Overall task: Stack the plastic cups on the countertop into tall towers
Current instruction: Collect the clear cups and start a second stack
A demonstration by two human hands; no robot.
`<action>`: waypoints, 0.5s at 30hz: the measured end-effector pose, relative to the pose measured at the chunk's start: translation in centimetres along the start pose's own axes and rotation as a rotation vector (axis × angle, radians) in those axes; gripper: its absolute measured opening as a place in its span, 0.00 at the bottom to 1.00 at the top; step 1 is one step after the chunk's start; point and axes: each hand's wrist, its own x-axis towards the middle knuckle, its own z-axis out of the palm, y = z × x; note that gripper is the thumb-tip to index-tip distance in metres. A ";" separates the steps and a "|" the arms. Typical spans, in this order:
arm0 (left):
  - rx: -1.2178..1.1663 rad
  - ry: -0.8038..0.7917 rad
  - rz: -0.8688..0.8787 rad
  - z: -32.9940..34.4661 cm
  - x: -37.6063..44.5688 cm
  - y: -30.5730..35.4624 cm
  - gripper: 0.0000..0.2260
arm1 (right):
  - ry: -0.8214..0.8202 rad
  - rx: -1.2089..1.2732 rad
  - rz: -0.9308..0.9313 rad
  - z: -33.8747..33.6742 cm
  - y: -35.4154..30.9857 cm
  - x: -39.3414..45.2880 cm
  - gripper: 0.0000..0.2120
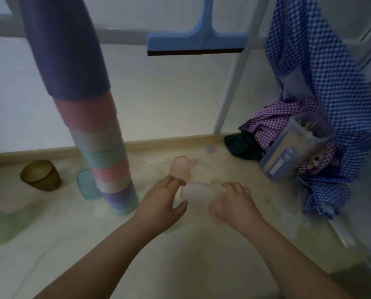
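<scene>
A tall tower of stacked cups (98, 147) in purple, pink, beige and teal rises from the countertop (180, 255) at the left and runs out of the top of the view. A whitish translucent cup (198, 194) lies on its side between my hands. My left hand (160, 203) touches its open end with fingers spread. My right hand (234, 203) rests on its other end. A pink cup (180, 169) stands upside down just behind them. A teal cup (85, 184) stands at the tower's foot, an olive-brown cup (41, 175) farther left.
A green object (1, 227) lies blurred at the left edge. Checked blue and purple cloths (322, 104) hang and pile at the right, around a clear plastic container (294, 147). A blue squeegee (195, 42) hangs on the wall behind. A white pole (234, 83) leans nearby.
</scene>
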 end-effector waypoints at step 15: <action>0.103 0.004 -0.219 2.6 7.0 -1.0 0.22 | -0.154 0.019 -0.115 -1.4 3.9 2.7 0.28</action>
